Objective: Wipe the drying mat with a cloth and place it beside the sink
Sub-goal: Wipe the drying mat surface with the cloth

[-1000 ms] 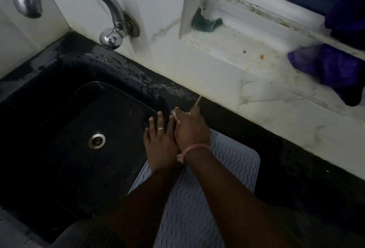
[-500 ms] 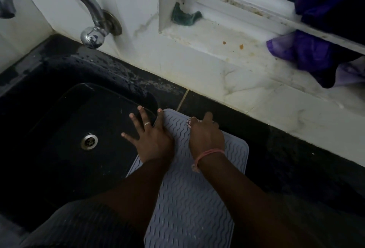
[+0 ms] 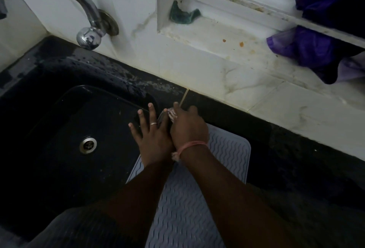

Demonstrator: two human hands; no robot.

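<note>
1. The drying mat (image 3: 199,198) is a pale grey flexible sheet with rounded corners and raised zigzag ridges. It lies flat on the dark countertop (image 3: 296,168) just beside the black sink (image 3: 59,129), its left edge along the basin's rim.
2. The cloth (image 3: 172,113) is a small bunched rag with pink and white stripes; only a bit pokes out beyond the right hand's knuckles, at the mat's far edge.
3. The right hand (image 3: 187,127) covers the cloth with its fingers curled down onto it, pressing it to the mat. A pink thread band circles that wrist.
4. The left hand (image 3: 152,135) lies flat with fingers spread and straight, a ring on one finger. Its palm sits on the mat's far left corner while the fingertips reach out over the sink edge.
5. Half a second ago the two hands were apart with ridged mat showing between them; now they touch side by side, and the right hand with the cloth has slid forward to the far edge.
6. Beyond the fingers rise a white marble-like ledge (image 3: 217,64), stained in spots, a chrome tap (image 3: 88,36), and purple fabric (image 3: 308,50) at the far right.
</note>
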